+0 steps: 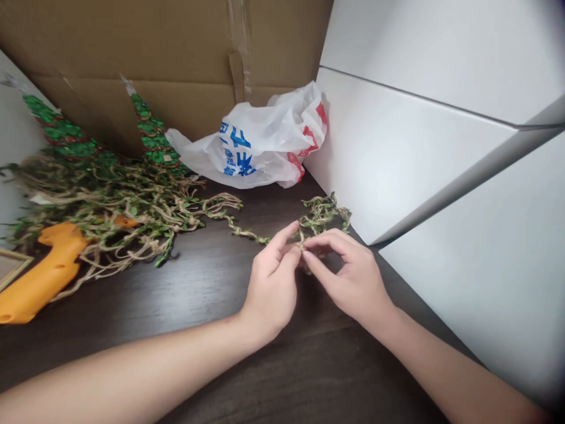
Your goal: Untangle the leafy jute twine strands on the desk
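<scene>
Leafy twine [301,235] was pinched in my left hand [272,285] and right hand [353,272], one small bunch [325,213] apart beyond, most seemingly remaining in the left heap [148,203].

Cannot trace the leafy twine [326,213] between the fingertips of the left hand [270,288] and right hand [353,274], too small there and partly covered. Cannot follow the forearms [132,368] past the bottom of the view, nor see the near edge of the table [185,294]. Toward its left edge, cannot see all of the orange tool [44,277], partly lost against the twine pile [132,200], or of the gold-edged object [13,265], cut off alongside. Cannot see the bases of two green tinsel trees [154,132], sunk behind the pile near the far left corner. Cannot read all the lettering on the creased plastic bag [269,144] near the far right corner.
</scene>
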Tool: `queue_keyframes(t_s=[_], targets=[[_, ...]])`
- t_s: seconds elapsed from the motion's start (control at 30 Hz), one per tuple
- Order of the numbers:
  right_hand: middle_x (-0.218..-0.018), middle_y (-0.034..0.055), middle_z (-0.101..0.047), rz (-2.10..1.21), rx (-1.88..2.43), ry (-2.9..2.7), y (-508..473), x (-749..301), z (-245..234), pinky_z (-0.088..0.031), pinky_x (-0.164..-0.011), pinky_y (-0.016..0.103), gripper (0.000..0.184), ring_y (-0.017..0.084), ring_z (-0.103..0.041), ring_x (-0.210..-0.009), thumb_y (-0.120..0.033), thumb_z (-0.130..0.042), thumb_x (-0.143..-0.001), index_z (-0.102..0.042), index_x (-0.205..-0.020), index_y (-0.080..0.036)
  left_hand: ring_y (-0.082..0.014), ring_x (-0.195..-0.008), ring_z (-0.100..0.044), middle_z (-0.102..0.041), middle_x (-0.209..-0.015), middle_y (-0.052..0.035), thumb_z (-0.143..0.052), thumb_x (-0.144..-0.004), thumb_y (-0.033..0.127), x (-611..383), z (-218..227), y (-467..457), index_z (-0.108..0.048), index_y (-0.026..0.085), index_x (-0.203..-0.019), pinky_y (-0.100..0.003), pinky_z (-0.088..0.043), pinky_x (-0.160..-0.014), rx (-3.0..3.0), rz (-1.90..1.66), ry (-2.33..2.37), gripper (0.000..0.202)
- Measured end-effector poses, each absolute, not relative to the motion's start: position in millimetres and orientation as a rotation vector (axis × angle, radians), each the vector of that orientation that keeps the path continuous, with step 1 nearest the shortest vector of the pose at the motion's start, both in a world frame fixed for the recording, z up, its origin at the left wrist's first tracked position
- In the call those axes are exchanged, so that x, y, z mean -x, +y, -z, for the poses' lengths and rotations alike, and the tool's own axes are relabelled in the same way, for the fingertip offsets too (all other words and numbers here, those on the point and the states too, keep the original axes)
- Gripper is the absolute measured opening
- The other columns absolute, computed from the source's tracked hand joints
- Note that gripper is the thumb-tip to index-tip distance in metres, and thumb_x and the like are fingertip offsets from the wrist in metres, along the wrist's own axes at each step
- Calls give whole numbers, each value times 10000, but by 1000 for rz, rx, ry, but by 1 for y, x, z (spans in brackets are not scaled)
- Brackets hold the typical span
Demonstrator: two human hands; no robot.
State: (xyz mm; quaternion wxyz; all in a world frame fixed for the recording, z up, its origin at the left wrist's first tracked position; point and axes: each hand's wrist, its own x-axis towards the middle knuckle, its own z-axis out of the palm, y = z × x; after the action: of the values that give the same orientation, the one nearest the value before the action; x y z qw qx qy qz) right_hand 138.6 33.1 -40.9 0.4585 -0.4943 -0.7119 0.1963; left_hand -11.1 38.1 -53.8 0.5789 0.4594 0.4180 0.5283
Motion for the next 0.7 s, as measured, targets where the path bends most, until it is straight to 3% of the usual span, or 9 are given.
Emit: queue_keyframes(t_s=[0.13, 0.37, 0.57, 0.7], targets=[[-950, 15, -730, -554, 1192, -1693, 33, -139, 43, -583, -792, 331, 137, 168, -694, -849, -148, -690, -941, -751, -1024, -238, -252, -1224, -720, -789, -1263, -61, -558, -958, 98, 11, 56, 35, -593, 229, -1489, -441, -520, -1133, -1084, -1205, 902, 549], [-1010, 41, -776, -750, 1190, -1549, 34, -139, 50, -627, -836, 360, 126, 193, -746, -905, -186, -682, -955, -766, -1033, -236, -242, -1220, -716, -761, -1297, -90, -611, -1011, 207, 10, 56, 36, -600, 233, -1445, -431, -551, -1103, -1246, -1226, 1000, 435], [-966, 45, -785, -887, 1177, -1399, 37, -138, 49, -653, -812, 354, 78, 199, -756, -876, -225, -756, -906, -771, -984, -225, -172, -903, -729, -765, -1086, -43, -688, -971, 236, 11, 53, 37, -679, 218, -1125, -314, -590, -823, -1290, -1253, 1124, 156], [-869, 24, -780, -950, 1164, -1263, 40, -138, 45, -649, -774, 319, 69, 170, -747, -791, -224, -787, -866, -776, -934, -217, -171, -895, -717, -771, -970, -26, -681, -982, 258, 11, 51, 39, -736, 212, -1017, -314, -567, -846, -1356, -1255, 1163, 80]])
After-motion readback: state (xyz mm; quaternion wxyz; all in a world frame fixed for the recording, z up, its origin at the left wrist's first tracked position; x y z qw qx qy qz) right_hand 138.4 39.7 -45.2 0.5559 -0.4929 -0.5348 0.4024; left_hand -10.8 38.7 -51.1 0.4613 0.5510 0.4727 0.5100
